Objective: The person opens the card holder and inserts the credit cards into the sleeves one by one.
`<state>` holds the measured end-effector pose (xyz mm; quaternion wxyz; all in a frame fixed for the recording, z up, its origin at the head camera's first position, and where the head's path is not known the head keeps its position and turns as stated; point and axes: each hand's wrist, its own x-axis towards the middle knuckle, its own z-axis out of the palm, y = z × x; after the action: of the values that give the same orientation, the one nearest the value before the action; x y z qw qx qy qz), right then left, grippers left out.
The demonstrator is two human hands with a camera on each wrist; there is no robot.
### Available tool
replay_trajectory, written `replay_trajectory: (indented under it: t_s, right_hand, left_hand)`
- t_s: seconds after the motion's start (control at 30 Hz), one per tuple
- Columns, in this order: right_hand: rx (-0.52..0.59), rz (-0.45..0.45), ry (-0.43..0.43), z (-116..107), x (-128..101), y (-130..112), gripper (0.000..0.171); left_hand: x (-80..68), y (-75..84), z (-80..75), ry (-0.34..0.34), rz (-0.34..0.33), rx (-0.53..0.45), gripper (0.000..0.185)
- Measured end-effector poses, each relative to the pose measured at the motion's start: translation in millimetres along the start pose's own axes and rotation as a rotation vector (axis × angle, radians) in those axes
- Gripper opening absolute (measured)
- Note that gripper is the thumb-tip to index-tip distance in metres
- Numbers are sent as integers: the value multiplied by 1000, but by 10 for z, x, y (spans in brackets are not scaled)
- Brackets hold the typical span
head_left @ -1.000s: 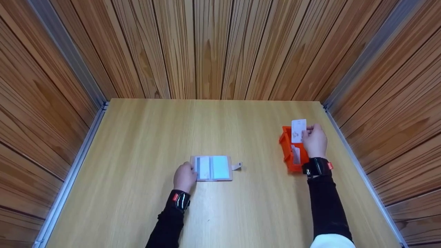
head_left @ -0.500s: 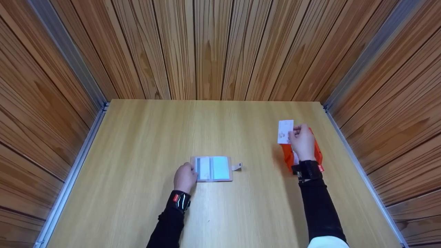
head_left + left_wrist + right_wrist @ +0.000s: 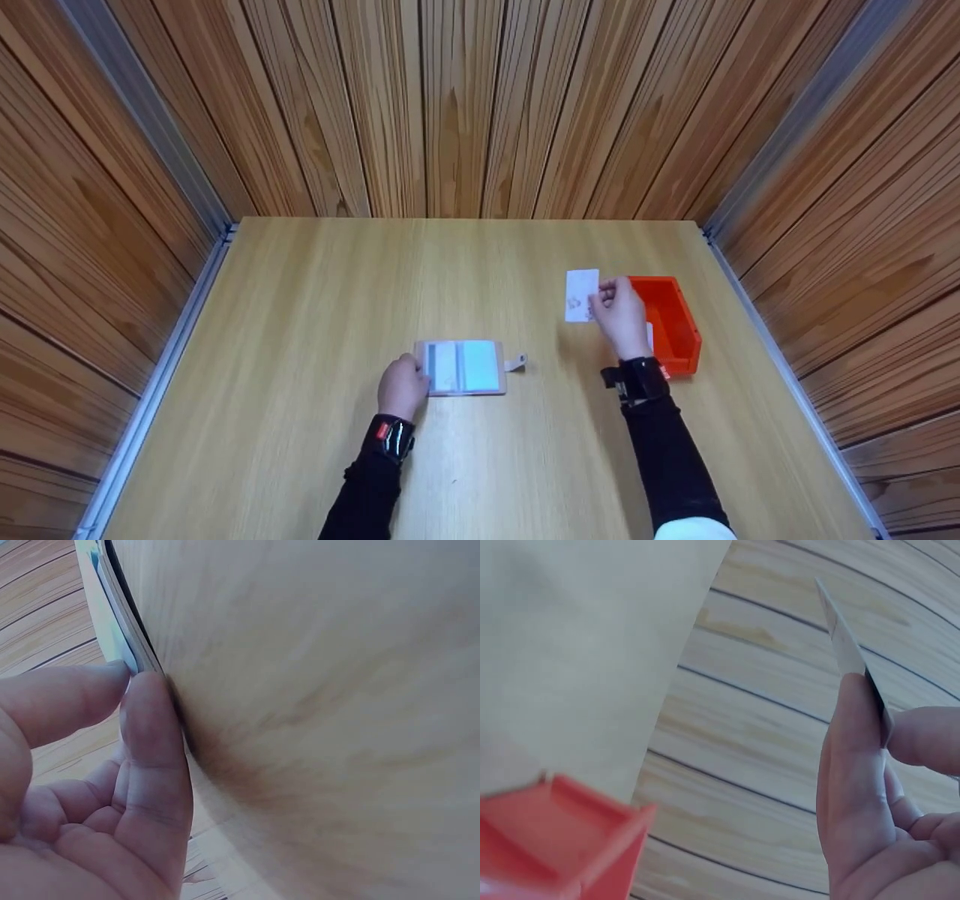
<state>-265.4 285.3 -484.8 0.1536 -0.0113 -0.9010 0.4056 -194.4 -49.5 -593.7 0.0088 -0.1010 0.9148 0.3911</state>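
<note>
An open card holder [image 3: 465,366] with clear sleeves lies flat at the middle of the table, its strap tab [image 3: 516,363] pointing right. My left hand [image 3: 403,386] pinches its left edge [image 3: 124,637] between thumb and finger. My right hand [image 3: 619,313] is raised above the table just left of an orange bin [image 3: 671,322] and pinches a white card [image 3: 581,295] by its right edge. In the right wrist view the white card [image 3: 844,641] shows edge-on between thumb and fingers. Another white card lies in the bin, mostly hidden by my wrist.
The wooden table [image 3: 300,300] is walled by wood panels at the back and both sides, with metal rails [image 3: 187,315] along the left and right edges. The orange bin [image 3: 555,840] stands near the right rail.
My right hand has carried the white card up out of the orange bin and leftwards, towards the card holder. The left hand and card holder have stayed put.
</note>
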Motion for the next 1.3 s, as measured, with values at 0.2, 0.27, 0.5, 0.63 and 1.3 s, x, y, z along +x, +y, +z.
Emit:
replay_trajectory:
  t_s: [0.2,0.27,0.5,0.63,1.3]
  right_hand:
    - [41,1,-27,164,-78,-66,23]
    - [53,-7,-30,210,-106,-84,23]
    - [44,10,-85,349,-189,-130,28]
    - [55,21,-107,437,-230,-154,29]
    - [104,-27,-224,996,-500,-225,31]
  left_hand:
    - [-1,4,-8,-2,-9,3,6]
    - [0,5,-11,-2,-10,4,6]
    - [0,10,-15,8,9,30,9]
    - [7,24,-11,-24,-29,11,9]
    - [-5,32,-26,-22,-28,7,8]
